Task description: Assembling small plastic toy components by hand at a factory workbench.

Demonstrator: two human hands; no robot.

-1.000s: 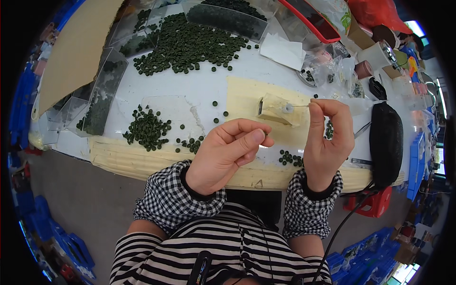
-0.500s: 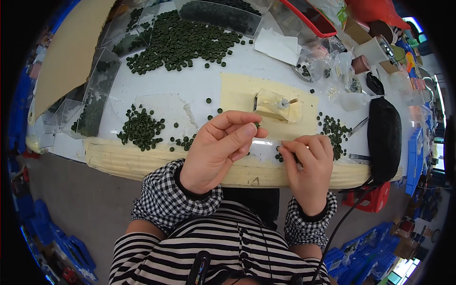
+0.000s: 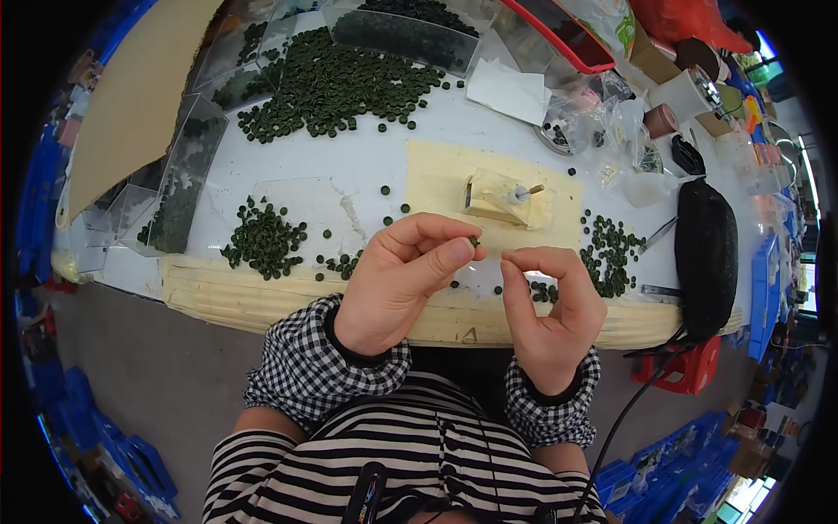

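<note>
Between thumb and forefinger of my left hand (image 3: 393,284) is a small dark green round piece (image 3: 474,242), mostly covered by the fingertips. My right hand (image 3: 557,310) is close by on the right, thumb and forefinger pressed into a pinch. Whatever it may hold is too small to make out. Below and behind its fingers lie a few loose green pieces (image 3: 543,292) on the table. Beyond both hands stands a block wrapped in cream tape (image 3: 502,199), with a thin peg sticking up from it.
A big heap of green pieces (image 3: 336,83) covers the far left, with smaller piles at the near left (image 3: 266,243) and right (image 3: 609,253). Clear trays (image 3: 179,179) flank the left side. A black pouch (image 3: 705,253), tweezers (image 3: 659,234) and white paper (image 3: 508,90) lie about.
My right hand has come up and left from the loose pieces toward my left fingertips. The left hand keeps its pinch and has shifted only slightly.
</note>
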